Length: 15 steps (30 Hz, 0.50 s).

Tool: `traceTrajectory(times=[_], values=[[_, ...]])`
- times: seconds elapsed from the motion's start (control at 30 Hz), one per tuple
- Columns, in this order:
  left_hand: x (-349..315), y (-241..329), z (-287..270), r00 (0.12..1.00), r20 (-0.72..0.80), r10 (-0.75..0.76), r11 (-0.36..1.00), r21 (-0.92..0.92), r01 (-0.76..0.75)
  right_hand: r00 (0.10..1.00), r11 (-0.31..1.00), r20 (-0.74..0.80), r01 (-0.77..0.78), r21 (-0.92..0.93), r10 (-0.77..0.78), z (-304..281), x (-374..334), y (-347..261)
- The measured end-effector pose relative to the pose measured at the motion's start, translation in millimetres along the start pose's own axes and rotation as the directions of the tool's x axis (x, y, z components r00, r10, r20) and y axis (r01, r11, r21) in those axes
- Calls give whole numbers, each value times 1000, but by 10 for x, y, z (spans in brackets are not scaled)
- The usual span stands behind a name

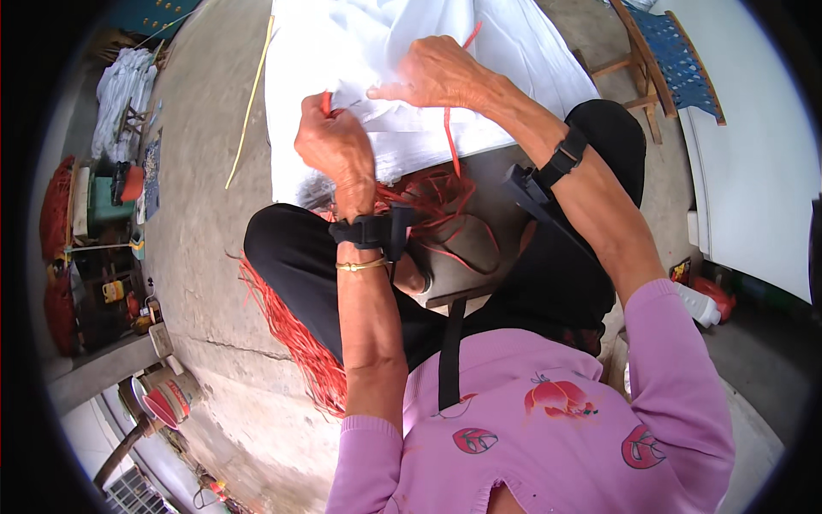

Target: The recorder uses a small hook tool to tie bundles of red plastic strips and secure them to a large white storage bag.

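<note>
My left hand (pixel 336 144) is closed in a pinch over the white cloth (pixel 527 60), with a short bit of red strip showing between thumb and fingers. To its right, my right hand (pixel 437 73) is slightly blurred. Its fingers are curled and its thumb points toward the left hand. A long red strip (pixel 449 141) runs from above the right hand, through or behind the fist, and down past the cloth's near edge. Below, it meets a loose tangle of red strips (pixel 432 193) between my knees. The cloth's folds lie in front of me.
A thick bundle of red strips (pixel 300 338) hangs beside my left thigh. One yellow strip (pixel 251 98) lies on the concrete floor (pixel 205 154). At the upper right stands a wooden stool (pixel 655 77) with a blue woven seat. A white jug (pixel 698 304) stands at right.
</note>
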<state>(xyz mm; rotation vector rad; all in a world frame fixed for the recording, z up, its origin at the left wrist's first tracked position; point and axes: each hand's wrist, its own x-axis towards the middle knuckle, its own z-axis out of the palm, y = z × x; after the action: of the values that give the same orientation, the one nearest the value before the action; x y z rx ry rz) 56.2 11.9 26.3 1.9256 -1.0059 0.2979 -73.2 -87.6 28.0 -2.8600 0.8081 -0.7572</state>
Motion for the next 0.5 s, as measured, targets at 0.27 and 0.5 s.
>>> traceTrajectory(times=[0.27, 0.5], values=[[-49, 216, -6, 928, 370, 34, 870, -468, 155, 957, 867, -65, -226, 445, 283, 171, 33, -56], [-357, -11, -103, 931, 360, -67, 834, -491, 250, 904, 891, -200, -298, 341, 379, 137, 31, -140]])
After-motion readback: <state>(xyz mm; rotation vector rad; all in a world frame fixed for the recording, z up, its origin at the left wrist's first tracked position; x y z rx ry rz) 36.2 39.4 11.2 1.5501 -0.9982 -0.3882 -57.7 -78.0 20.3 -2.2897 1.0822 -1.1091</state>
